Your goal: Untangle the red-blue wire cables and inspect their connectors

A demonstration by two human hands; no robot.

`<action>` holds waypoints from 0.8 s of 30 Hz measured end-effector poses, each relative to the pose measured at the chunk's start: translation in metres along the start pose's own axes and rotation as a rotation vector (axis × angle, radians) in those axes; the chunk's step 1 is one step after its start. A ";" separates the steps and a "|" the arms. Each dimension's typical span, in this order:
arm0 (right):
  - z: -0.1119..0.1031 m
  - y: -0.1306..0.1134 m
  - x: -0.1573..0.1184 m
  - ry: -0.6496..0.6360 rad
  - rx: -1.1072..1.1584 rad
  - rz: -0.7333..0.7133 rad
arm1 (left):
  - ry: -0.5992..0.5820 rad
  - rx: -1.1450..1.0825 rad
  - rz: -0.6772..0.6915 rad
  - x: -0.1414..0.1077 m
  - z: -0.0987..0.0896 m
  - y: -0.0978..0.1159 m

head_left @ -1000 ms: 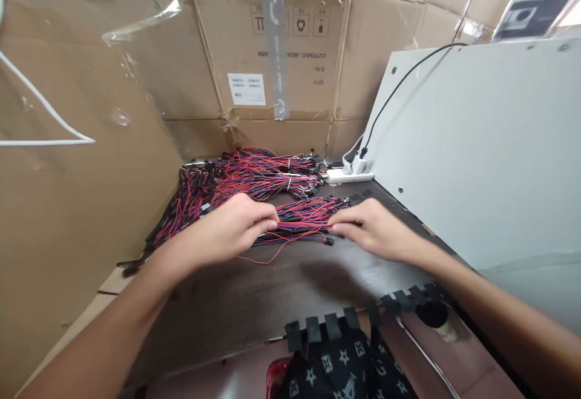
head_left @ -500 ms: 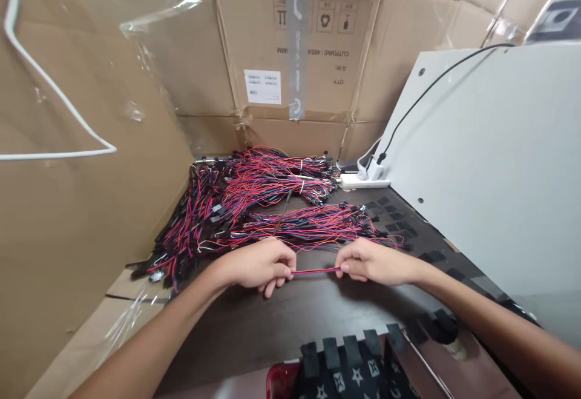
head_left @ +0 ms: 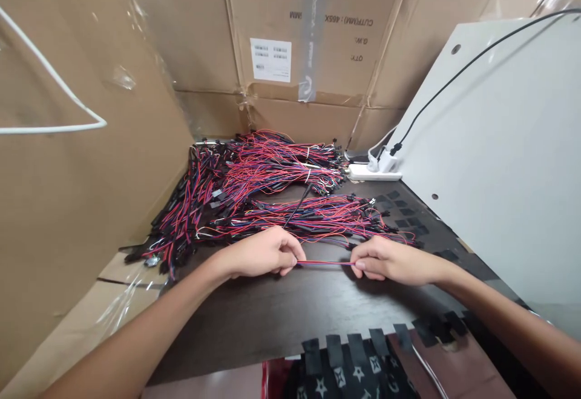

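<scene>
Wires (head_left: 325,262) stretch straight between left hand (head_left: 261,253) and right hand (head_left: 402,260), fingers (head_left: 365,264) of both pinching them, nearer the front edge of the counter (head_left: 254,320) than the bundles (head_left: 318,218)

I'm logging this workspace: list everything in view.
Wires: many, red, blue, black, table
Held wires: count unclear, red, blue, centre
Table: one, dark, centre
Power strip: one, white, back right
Cable: one, black, right
Panel: one, white, right
Cardboard: several, brown, back, left
Label: one, white, back
Tape: one, grey, back
Tabs: many, black, right, front
Cord: one, white, left
Cloth: one, black, front
Rod: one, silver, front
Unclear item: one, red, front
Left hand, right hand: two, bare, centre
</scene>
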State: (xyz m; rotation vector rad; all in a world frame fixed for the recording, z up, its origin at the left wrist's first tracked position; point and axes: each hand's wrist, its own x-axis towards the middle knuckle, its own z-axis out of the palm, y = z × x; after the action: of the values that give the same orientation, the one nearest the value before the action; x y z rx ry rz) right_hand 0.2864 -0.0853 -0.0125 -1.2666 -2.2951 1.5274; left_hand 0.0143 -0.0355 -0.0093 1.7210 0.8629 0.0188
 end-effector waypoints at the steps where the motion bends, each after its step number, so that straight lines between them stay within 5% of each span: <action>1: 0.000 0.001 -0.001 -0.004 0.009 -0.002 | 0.000 -0.020 0.001 0.001 0.001 0.000; 7: -0.003 0.006 -0.001 0.026 -0.095 -0.020 | 0.084 -0.041 -0.042 0.003 0.006 -0.001; 12: -0.004 -0.011 -0.003 0.161 -0.503 -0.084 | 0.211 0.075 -0.027 0.001 0.013 0.004; 18: 0.032 -0.048 0.020 0.419 -0.705 -0.245 | 0.231 0.043 -0.018 0.001 0.019 0.008; 24: 0.062 -0.033 0.052 0.578 -0.692 -0.292 | 0.265 -0.015 0.016 0.003 0.024 0.006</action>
State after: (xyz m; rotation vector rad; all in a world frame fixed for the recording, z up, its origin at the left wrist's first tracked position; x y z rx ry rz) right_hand 0.2027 -0.0987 -0.0340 -1.1881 -2.4827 0.2032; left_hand 0.0299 -0.0537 -0.0141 1.7353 1.0396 0.2682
